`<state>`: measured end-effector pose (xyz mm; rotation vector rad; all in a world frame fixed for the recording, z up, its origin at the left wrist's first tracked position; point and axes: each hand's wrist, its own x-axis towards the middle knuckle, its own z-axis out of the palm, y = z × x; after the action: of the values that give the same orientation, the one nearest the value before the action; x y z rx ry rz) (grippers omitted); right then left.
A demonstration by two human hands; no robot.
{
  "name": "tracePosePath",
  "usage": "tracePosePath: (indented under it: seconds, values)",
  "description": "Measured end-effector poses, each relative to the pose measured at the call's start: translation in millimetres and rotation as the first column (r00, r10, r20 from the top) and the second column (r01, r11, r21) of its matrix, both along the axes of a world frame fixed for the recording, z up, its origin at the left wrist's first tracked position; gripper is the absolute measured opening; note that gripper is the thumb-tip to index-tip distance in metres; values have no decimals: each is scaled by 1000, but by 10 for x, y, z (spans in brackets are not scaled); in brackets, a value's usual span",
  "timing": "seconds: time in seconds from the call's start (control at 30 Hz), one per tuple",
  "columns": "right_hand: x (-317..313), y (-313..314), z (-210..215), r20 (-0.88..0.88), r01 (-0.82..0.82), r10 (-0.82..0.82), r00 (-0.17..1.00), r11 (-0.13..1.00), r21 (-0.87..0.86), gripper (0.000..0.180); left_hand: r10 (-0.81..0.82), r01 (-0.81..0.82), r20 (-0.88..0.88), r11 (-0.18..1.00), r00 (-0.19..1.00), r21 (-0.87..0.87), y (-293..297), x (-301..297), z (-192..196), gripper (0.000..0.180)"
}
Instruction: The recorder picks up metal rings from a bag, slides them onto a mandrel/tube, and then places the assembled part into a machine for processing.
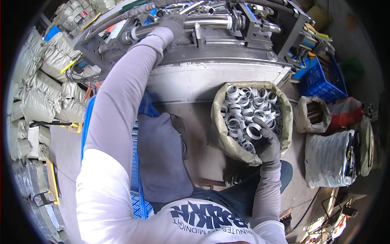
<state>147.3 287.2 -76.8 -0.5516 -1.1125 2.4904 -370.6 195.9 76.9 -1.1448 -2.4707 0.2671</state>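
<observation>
My right hand [266, 140], in a dark grey glove, reaches into an open sack [227, 140] full of shiny metal rings and is shut on one metal ring [254, 131] near the sack's lower edge. My left arm stretches up and away in a pale sleeve. My left hand [172, 23], also gloved, rests on a horizontal steel bar [203, 21] of the grey machine [227, 49] at the top. Whether it grips the bar is hard to tell.
Stacked grey-green sacks [44, 81] line the left side. A blue plastic crate [321, 79] stands at the right of the machine. More bags [313, 114] and a wrapped bundle [329, 158] sit at the right. A blue crate [136, 179] lies beneath my body.
</observation>
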Motion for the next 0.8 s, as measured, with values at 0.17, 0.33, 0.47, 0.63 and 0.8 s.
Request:
tracePosePath:
  seconds: [0.17, 0.33, 0.47, 0.63, 0.8]
  values:
    - [-57, 17, -556, 332, -98, -245, 911, 654, 750, 52, -240, 270, -138, 922, 961, 279, -359, 550, -245, 47]
    - [-105, -105, -765, 503, -468, -470, 725, 198, 861, 52, -509, 433, -14, 716, 860, 548, -1926, 1360, -878, 40]
    - [-204, -99, -1113, 608, -597, -428, 668, 178, 782, 58, -18, -143, 291, 841, 957, 522, -4001, 1397, -2095, 34]
    - [14, 300, -1061, 595, -458, -322, 736, 411, 788, 61, 531, -608, 436, 792, 727, 50, -5797, 1841, -3196, 40]
    - [-35, 21, -707, 506, -153, -235, 830, 776, 612, 53, 786, -611, 515, 602, 340, -514, -6542, 2557, -3923, 47]
